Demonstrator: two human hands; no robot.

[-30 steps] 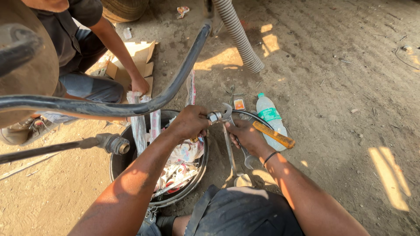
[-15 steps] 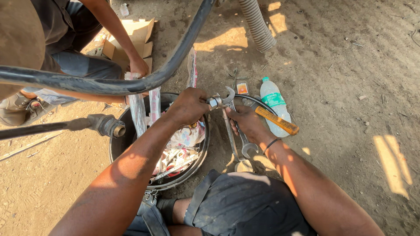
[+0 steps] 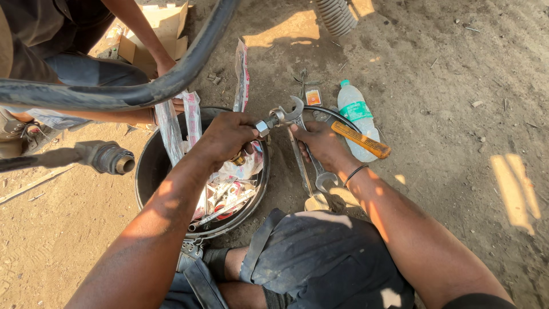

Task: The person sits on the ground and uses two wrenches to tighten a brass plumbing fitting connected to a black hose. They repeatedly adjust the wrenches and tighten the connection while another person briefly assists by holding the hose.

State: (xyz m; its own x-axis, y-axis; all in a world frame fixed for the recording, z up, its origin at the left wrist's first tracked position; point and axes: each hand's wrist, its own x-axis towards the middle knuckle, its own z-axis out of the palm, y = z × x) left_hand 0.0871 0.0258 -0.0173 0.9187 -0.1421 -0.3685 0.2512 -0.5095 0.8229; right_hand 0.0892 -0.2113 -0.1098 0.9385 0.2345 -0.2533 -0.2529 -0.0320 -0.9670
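Observation:
My left hand (image 3: 227, 137) is closed around a small metal hose fitting (image 3: 264, 127) above a black tub (image 3: 150, 166). My right hand (image 3: 320, 143) grips a wrench (image 3: 291, 109) whose open jaw sits on that fitting. An orange handle (image 3: 361, 140) sticks out past the right hand towards the right. A thin black hose (image 3: 329, 111) arcs away from the fitting behind the right hand. Both hands work close together, just above my knee (image 3: 320, 252).
The tub holds several plastic packets (image 3: 229, 191). Two spanners (image 3: 323, 178) lie on the dirt beside it, with a plastic bottle (image 3: 353, 109) further out. A thick black hose (image 3: 171, 86) crosses the top left; another hose end (image 3: 108, 158) points in from the left. Another person (image 3: 86, 68) crouches by a cardboard box (image 3: 166, 26).
Both hands have stayed on the fitting and wrench. The view has tilted down and closer, so the other person and the thick hose sit higher in the frame.

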